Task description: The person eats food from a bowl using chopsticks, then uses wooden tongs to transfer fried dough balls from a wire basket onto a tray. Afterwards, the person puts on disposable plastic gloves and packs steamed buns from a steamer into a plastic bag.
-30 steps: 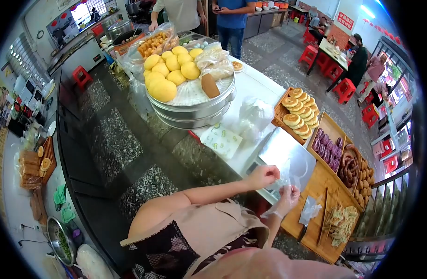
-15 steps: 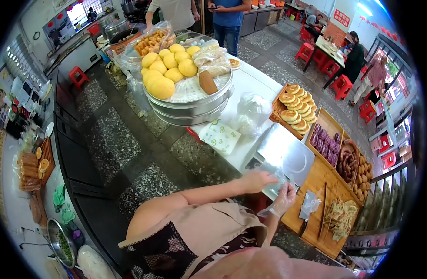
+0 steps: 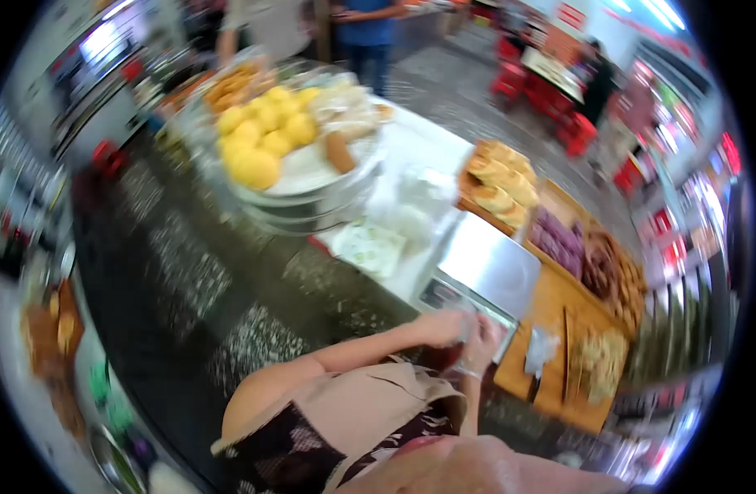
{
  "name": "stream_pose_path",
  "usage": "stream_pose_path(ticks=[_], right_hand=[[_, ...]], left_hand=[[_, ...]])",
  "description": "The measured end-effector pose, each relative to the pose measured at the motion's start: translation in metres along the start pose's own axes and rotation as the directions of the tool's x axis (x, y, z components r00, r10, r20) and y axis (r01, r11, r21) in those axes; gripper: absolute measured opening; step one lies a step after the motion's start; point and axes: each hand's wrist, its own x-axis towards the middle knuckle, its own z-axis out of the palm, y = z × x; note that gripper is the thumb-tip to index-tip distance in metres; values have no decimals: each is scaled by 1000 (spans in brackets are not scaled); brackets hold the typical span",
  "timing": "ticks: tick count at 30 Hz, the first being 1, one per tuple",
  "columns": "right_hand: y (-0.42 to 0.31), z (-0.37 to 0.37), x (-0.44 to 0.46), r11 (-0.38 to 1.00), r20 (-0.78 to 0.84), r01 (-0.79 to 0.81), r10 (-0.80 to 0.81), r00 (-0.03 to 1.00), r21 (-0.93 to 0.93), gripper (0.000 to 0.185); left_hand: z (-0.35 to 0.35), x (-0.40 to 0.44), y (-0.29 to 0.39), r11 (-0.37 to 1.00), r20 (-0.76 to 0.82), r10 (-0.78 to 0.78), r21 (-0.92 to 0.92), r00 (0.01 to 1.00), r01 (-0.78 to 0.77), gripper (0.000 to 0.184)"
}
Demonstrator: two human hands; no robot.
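Note:
My left hand [image 3: 437,328] is closed, its fingers meeting thin clear plastic that looks like a bag [image 3: 465,319]. Close beside it, my right hand [image 3: 482,344] wears a see-through plastic glove and has its fingers curled on the same plastic. Motion blur softens the fingertips. Both hands are over the near edge of a digital scale [image 3: 490,262] with a bare metal plate. On a wooden board [image 3: 518,362] to the right lie a knife under a crumpled clear bag [image 3: 542,349], a dark stick [image 3: 568,350] and a heap of shredded flatbread-like food [image 3: 599,362].
Steamer trays [image 3: 304,206] hold yellow buns [image 3: 254,167]. A patterned cloth [image 3: 366,247] and a plastic bag [image 3: 421,198] lie left of the scale. Trays of flat cakes [image 3: 501,177] and purple food [image 3: 557,239] line the far side. People stand beyond the table.
The view has shifted and blurred. My hands have drawn closer together and nearer my body, off the middle of the scale's near side.

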Motion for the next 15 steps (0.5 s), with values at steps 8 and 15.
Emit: stream_pose_path(ticks=[8,15], right_hand=[[-28,-6,-13,999,158,28,-24,987,-19,11],[-56,-22,-4,967,-75,-82,103,992,242,8]], left_hand=[[3,37,-22,-180,93,-105,-981,990,73,31],[26,50,20,280,-151,-33,-950,988,-136,18]])
